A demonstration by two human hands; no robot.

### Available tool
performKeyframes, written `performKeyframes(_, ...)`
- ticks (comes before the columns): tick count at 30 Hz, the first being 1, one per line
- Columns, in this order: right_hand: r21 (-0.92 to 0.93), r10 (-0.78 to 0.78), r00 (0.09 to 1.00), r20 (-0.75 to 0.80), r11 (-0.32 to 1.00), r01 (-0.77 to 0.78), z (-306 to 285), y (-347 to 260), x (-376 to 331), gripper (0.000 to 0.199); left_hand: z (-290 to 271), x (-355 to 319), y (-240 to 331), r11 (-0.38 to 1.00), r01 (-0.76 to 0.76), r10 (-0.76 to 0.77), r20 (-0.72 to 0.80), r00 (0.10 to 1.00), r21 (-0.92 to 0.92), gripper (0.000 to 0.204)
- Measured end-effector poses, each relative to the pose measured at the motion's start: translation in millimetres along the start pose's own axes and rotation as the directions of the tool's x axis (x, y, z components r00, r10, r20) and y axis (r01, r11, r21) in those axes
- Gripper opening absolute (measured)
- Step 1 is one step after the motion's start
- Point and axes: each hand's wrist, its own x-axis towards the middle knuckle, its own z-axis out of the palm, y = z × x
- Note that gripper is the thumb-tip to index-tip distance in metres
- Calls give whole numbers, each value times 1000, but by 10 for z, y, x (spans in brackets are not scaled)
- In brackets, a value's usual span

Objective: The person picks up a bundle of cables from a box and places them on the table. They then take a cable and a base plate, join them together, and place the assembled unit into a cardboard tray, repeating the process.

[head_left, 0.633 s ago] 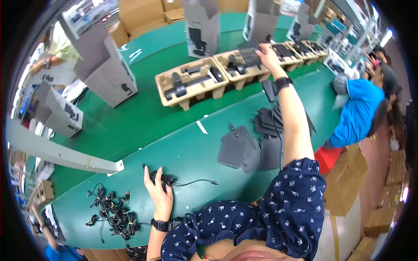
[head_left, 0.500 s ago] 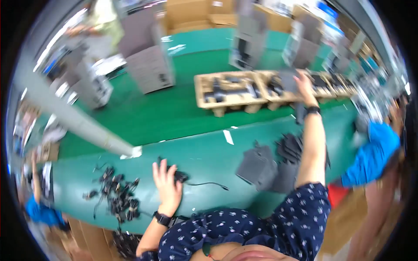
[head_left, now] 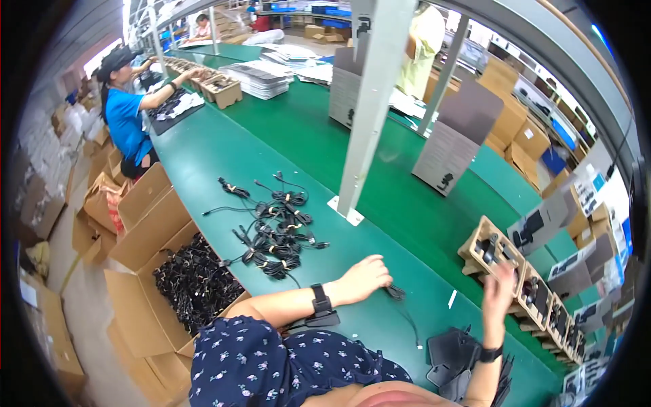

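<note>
My left hand (head_left: 365, 279) is low over the green table, its fingers curled round one end of a coiled black cable (head_left: 396, 292). The cable's thin tail runs toward me to a small plug. My right hand (head_left: 500, 290), blurred by motion, is beside the row of brown moulded trays (head_left: 497, 245); whether its fingers grip anything does not show. Black parts fill these trays. Flat dark-grey pouches (head_left: 453, 353) lie in a heap near my right forearm. Left of my left hand, several bundled black cables (head_left: 274, 230) are spread on the table.
An open carton (head_left: 139, 308) full of black cables stands below the table's left edge. A grey metal post (head_left: 369, 129) rises from the table. Grey printed boxes (head_left: 451, 146) stand beyond the green belt. A person in blue (head_left: 125, 122) works at more trays, far left.
The view has swung left, bringing the cable carton and far-left worker into sight. The dark pouch at my right hand is no longer seen there. My left fingers, spread before, are now curled.
</note>
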Motion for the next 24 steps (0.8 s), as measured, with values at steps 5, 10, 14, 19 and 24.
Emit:
performKeyframes(5,491,-129,729,672,815,-308,305,-1498,31,51,-132,146,265,975,-192,166,-216,962,-107,17)
performKeyframes(10,424,-82,511,856,676,-602,484,-1644,55,48,-436,-28,308,943,92,-190,-290,938,-318,46)
performKeyframes(14,772,85,823,562,304,-559,591,-1853,140,37,-432,-154,301,509,252,-570,-103,815,-823,93)
performKeyframes(19,793,121,784,609,-62,-607,546,-2338,284,29,-245,-176,432,-17,461,4,461,887,-887,33)
performKeyframes(24,766,103,760,642,-63,-639,346,-2080,174,29,-257,-332,459,53,440,3,441,897,-896,24)
